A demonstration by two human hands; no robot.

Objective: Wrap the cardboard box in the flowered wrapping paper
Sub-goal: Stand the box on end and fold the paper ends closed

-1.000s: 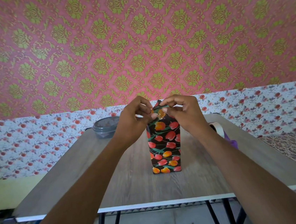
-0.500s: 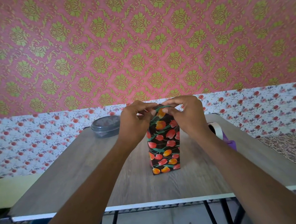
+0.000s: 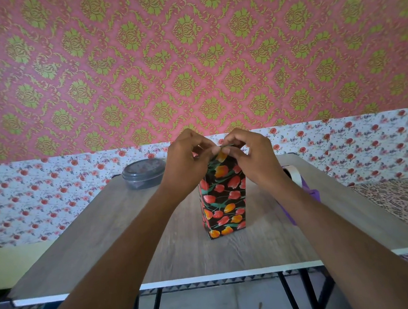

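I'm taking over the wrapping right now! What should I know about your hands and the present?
Left hand and right hand both pinch the top fold of the black flowered wrapping paper. It hides the tall upright cardboard box, which stands on the grey wooden table. Done: sides wrapped. To do: fold the top shut and fasten it. A white tape roll lies by the right forearm.

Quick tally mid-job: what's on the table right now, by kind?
Flower-wrapped box: 1
Grey lidded container: 1
White roll, likely tape: 1
Purple item, partly hidden, kind unclear: 1
Total: 4
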